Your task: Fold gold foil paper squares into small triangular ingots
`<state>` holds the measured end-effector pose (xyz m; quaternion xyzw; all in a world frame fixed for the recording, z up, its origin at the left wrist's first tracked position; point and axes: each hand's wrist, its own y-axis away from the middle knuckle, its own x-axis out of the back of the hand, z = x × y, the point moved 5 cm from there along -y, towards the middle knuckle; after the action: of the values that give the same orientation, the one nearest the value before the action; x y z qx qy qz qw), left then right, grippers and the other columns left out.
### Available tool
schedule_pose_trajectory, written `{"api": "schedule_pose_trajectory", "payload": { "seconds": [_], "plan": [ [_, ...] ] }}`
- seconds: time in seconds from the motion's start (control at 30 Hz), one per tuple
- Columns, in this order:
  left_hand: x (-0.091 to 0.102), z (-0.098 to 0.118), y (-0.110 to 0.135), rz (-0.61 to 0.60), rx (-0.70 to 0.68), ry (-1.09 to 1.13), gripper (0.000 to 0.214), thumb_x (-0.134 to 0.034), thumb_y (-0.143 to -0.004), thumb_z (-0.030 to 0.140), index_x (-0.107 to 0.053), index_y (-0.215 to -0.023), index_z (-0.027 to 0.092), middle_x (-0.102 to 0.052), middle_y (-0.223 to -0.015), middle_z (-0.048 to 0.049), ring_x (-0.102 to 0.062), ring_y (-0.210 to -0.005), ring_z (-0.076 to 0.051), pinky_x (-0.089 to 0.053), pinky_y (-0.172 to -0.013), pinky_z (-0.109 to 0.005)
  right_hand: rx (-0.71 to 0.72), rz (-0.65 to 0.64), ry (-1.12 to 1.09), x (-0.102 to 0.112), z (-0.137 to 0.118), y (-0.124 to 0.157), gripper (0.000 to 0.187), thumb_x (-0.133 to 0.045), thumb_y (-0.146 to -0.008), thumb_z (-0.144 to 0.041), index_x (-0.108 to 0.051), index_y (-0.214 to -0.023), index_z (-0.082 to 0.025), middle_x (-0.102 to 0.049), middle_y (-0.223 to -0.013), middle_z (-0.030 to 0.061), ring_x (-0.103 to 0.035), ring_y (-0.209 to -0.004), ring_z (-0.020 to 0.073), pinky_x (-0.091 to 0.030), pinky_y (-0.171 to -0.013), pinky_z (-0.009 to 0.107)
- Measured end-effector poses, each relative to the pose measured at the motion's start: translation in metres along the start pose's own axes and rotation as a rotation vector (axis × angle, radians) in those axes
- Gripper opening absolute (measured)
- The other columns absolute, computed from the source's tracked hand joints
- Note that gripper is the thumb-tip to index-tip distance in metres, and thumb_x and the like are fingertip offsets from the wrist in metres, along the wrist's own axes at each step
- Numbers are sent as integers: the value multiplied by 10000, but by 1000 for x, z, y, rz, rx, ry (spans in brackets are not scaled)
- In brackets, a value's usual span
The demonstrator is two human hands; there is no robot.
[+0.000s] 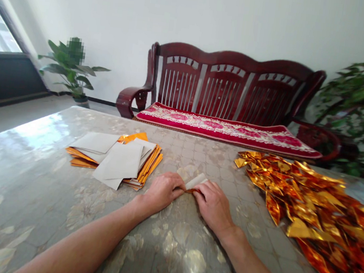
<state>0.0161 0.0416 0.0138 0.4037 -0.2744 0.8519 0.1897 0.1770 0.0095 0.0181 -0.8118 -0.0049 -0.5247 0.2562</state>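
Note:
Both of my hands rest on the table (29, 206) near its middle and pinch one small folded sheet of gold foil paper (195, 183), white on its back. My left hand (162, 191) is closed on the paper's left end. My right hand (214, 206) is closed on its right part, fingers curled over it. A stack of flat gold and white paper sheets (116, 159) lies to the left of my hands. A heap of folded shiny gold paper pieces (318, 213) lies to the right.
The table has a glossy patterned cover. Behind it stands a dark red wooden bench (226, 93) with a red flowered cushion. A potted plant (73, 71) stands at the back left and leafy plants (362, 109) at the right. A window is at far left.

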Motion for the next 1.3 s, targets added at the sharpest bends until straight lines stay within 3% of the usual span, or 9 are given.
{"api": "schedule_pose_trajectory", "payload": {
  "seconds": [0.23,0.4,0.77,1.3],
  "plan": [
    [1,11,2,-3,-26,-160,140,-599,-903,216,-699,-805,213,-690,-844,-10,-612,-854,-165,-419,-808,-261,18,10,9,3,-6,1,117,-567,-903,-160,-658,-873,-227,-668,-866,23,-580,-887,191,-423,-790,300],
    [-2,14,3,-26,-63,-252,182,-567,-937,253,-677,-799,210,-672,-839,-16,-597,-843,-172,-414,-801,-271,25,4,33,4,-8,2,135,-559,-945,-257,-656,-856,-225,-663,-860,30,-573,-879,190,-409,-796,306],
    [0,7,4,-36,-11,-65,155,-581,-887,127,-704,-830,201,-700,-883,-10,-631,-895,-160,-435,-842,-246,-85,-63,100,-1,-6,-2,193,-566,-932,-252,-617,-749,-217,-640,-843,31,-541,-869,195,-381,-757,305],
    [2,9,7,-84,-76,-92,200,-534,-940,188,-724,-887,223,-715,-922,-25,-642,-928,-170,-446,-866,-257,-140,-37,99,-4,-3,-3,152,-602,-887,-253,-591,-738,-228,-647,-813,13,-541,-814,196,-344,-706,308]
  ]
}}
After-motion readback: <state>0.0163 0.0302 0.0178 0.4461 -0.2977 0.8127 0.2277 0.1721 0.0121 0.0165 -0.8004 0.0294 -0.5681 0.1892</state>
